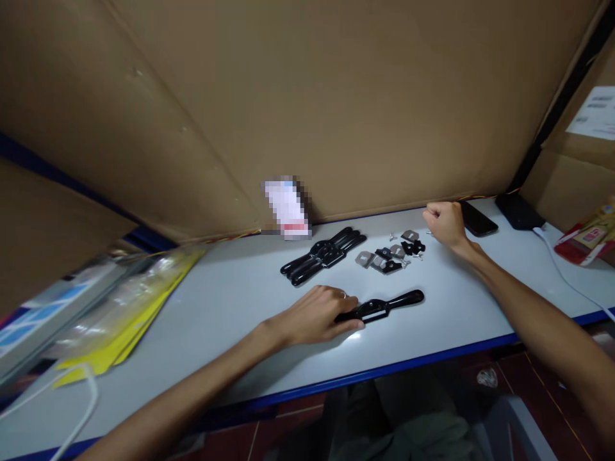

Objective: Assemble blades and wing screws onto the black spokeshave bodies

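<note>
My left hand (321, 314) is closed around one handle of a black spokeshave body (406, 299), which lies low over the front of the white table. Its other handle points right. Farther right and back, my right hand (446, 221) is curled closed near the tabletop; whatever its fingers hold, if anything, is hidden. Between the hands lie several grey spokeshave blades (365, 258), black cap pieces (413, 247) and small silver thumbscrews (405, 262). Behind my left hand, several more black spokeshave bodies (324, 253) rest side by side.
A phone (480, 219) and a black device (519, 211) with a white cable lie at the back right, near a red package (589, 237). A blurred upright phone-like object (289, 208) leans on the cardboard wall (336, 96). Plastic bags and yellow sheets (120, 346) cover the left side.
</note>
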Tool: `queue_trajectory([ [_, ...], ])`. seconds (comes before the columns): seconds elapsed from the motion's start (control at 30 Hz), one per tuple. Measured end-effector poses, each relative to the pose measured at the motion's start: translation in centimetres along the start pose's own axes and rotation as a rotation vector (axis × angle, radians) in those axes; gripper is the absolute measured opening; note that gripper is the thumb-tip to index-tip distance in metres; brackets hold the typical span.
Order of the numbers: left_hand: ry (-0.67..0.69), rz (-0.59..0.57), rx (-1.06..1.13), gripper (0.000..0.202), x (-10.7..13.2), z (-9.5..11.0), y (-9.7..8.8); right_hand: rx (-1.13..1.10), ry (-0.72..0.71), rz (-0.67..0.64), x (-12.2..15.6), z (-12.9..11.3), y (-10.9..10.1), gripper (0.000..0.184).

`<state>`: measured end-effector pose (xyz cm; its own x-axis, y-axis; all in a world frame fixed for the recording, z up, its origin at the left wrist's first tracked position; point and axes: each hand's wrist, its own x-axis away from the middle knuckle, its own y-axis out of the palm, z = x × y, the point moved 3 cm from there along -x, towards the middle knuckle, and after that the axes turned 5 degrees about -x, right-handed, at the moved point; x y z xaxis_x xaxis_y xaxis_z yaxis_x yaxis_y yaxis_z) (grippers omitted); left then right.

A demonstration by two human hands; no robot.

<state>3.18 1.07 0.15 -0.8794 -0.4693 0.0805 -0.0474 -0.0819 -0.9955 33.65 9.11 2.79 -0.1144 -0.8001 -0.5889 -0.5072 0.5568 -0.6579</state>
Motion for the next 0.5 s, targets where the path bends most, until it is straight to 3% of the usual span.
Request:
queue_trajectory([
  [0.13,0.031,-0.005,-0.047,0.049,-0.7,-0.1,-0.4,0.061,0.047,-0.093,-0.2,0.9,0.2,0.032],
  [0.23,0.039,0.017,-0.066,0.049,-1.5,-0.3,-1.0,0.118,0.096,-0.200,-0.2,1.5,0.5,0.022],
  [0.33,0.037,0.053,-0.067,0.048,-2.6,-0.8,-1.5,0.172,0.132,-0.314,0.1,1.7,0.8,0.035],
  [0.5,0.018,0.129,-0.070,0.039,-3.6,-1.6,-1.1,0.244,0.149,-0.466,0.9,1.5,1.8,0.035],
])
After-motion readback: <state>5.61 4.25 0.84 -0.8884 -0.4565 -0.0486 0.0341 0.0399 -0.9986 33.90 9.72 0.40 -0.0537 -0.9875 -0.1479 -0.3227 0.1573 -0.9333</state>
